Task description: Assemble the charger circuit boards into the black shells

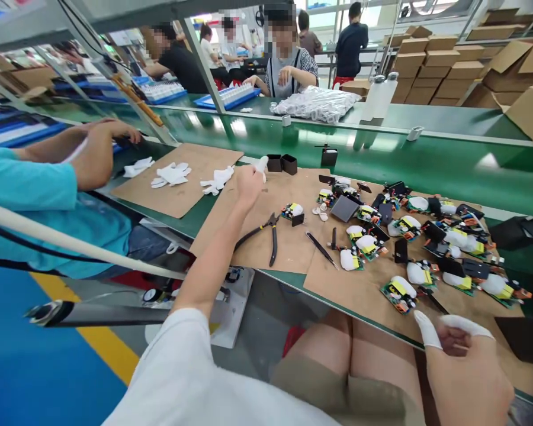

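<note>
My left hand is closed on a small white finger cot over the brown cardboard mat's far edge; I judge I'm gearing up. My right hand, cot-tipped fingers loosely curled and empty, hovers off the near edge.

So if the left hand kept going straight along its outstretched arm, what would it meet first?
Probably the two small black open boxes just past the left hand, which holds something white; beyond them lies the green conveyor belt. Depth is hard to judge, so the hand might pass beside them.
</note>
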Demonstrator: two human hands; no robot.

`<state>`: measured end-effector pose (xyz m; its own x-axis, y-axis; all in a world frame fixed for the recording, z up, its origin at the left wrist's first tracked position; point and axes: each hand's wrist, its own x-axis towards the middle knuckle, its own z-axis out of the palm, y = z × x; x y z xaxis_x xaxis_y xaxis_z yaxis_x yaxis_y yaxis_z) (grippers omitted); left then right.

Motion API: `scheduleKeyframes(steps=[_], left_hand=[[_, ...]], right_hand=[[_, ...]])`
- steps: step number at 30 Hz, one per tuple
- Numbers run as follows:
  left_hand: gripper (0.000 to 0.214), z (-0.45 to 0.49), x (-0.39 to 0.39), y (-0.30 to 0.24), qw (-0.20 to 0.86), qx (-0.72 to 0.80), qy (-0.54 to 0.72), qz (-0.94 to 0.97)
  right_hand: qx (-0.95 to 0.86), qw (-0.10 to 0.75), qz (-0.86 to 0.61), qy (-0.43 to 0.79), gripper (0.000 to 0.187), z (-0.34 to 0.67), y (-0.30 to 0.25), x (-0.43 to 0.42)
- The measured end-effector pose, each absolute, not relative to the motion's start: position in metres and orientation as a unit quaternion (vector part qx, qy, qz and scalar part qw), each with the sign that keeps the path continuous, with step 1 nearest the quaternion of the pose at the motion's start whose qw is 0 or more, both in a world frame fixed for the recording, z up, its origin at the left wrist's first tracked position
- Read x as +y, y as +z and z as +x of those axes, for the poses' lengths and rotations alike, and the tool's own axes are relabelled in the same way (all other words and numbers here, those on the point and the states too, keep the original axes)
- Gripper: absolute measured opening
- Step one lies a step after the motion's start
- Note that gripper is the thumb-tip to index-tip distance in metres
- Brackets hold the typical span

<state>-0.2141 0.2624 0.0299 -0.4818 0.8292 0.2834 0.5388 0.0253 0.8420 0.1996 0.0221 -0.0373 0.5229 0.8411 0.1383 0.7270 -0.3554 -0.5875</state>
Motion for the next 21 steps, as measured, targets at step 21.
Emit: scheduleKeyframes(steps=[21], left_hand=[[0.084, -0.151, 0.310, 0.009, 0.057, 0.767, 0.155, 0.620]], right_hand=[[-0.647, 0.251, -0.719, 0.026, 0.078, 0.182, -0.050, 0.048]])
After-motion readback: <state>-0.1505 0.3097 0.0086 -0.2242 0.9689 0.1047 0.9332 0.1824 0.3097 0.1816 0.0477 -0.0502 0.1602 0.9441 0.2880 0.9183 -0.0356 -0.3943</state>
